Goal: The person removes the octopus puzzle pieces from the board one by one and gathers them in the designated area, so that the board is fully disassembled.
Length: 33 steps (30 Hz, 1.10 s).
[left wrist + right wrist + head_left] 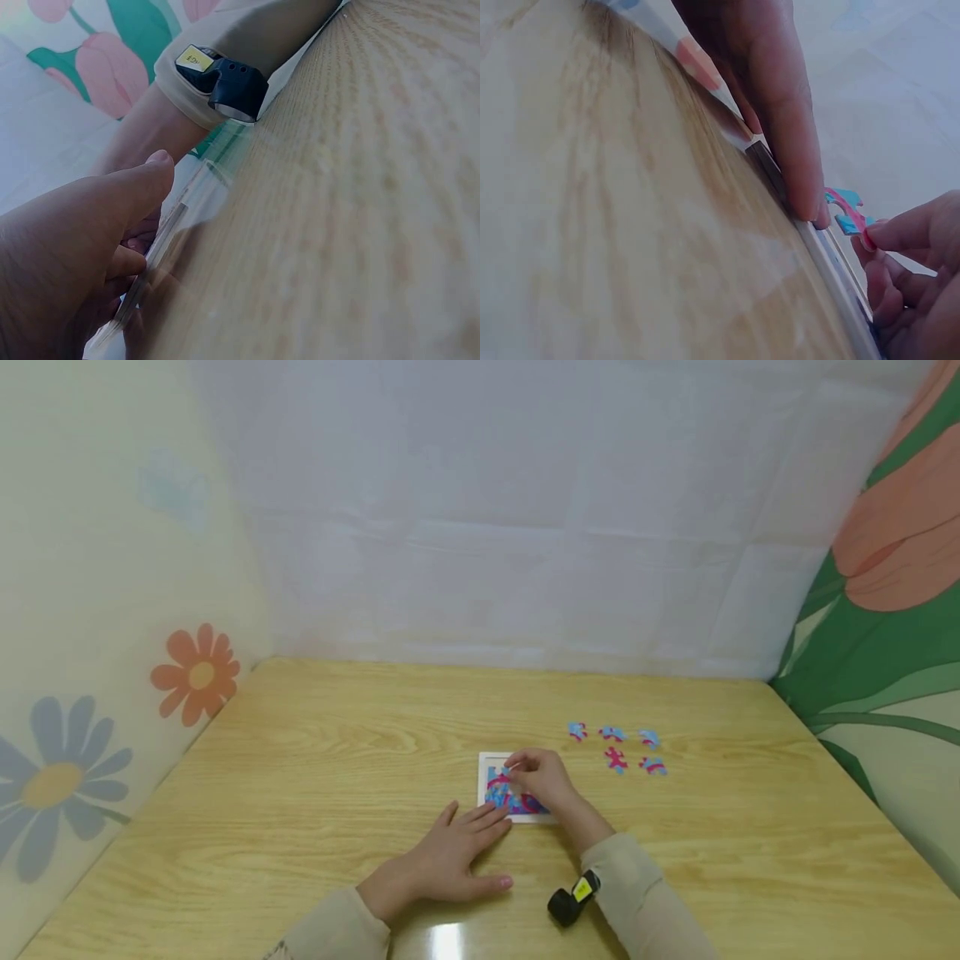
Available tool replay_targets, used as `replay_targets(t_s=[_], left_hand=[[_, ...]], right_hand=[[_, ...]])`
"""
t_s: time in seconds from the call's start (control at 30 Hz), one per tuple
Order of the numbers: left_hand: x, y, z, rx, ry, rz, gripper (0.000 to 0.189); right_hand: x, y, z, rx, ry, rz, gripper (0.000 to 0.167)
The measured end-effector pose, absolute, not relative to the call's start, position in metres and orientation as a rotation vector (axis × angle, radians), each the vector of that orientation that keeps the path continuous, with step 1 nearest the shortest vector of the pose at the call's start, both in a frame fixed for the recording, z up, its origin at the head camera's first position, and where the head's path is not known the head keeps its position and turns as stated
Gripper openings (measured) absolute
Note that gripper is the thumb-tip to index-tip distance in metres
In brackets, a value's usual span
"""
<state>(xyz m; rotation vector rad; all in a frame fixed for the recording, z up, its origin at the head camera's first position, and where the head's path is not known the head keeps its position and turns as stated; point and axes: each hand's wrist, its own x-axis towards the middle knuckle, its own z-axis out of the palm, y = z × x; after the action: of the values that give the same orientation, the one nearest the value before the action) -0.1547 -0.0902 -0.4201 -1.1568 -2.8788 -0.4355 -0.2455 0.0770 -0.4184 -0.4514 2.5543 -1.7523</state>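
A small puzzle in a white frame (483, 777) lies on the table, partly filled with blue, pink and purple pieces. My left hand (453, 853) is spread, its fairly straight fingertips resting on the frame's near-left edge. My right hand (545, 779) is over the frame and covers its right part. In the right wrist view, the thumb and fingers of that hand pinch a blue-and-pink puzzle piece (847, 213), which is tilted up above the frame. The left wrist view shows my left thumb (146, 184) apart from the fingers, near the frame's edge.
Several loose puzzle pieces (616, 760) lie in two rows to the right and behind the frame. A black wrist camera (567, 906) sits on the right sleeve. A white cloth (510, 585) hangs behind the wooden table (337, 718), with flower-patterned walls on both sides.
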Motion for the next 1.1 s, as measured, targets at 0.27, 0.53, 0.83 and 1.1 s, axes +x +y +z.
replay_targets(t_s=[0.27,0.53,0.83,1.1], left_hand=[[-0.155,-0.09,-0.418,-1.162,-2.907,-0.454,0.073],[-0.154,-0.091,-0.419,-1.158,-2.904,-0.461,0.074],[-0.154,-0.091,-0.421,-1.149,-2.889,-0.466,0.073],[-0.154,-0.09,-0.421,-1.153,-2.88,-0.468,0.073]], right_hand=[[-0.248,0.078,-0.413,-0.387,2.509,-1.77,0.009],[-0.253,0.09,-0.402,-0.411,2.568,-1.709,0.009],[-0.262,0.116,-0.397,-0.381,2.622,-1.689,0.007],[-0.273,0.142,-0.397,-0.383,2.607,-1.679,0.013]])
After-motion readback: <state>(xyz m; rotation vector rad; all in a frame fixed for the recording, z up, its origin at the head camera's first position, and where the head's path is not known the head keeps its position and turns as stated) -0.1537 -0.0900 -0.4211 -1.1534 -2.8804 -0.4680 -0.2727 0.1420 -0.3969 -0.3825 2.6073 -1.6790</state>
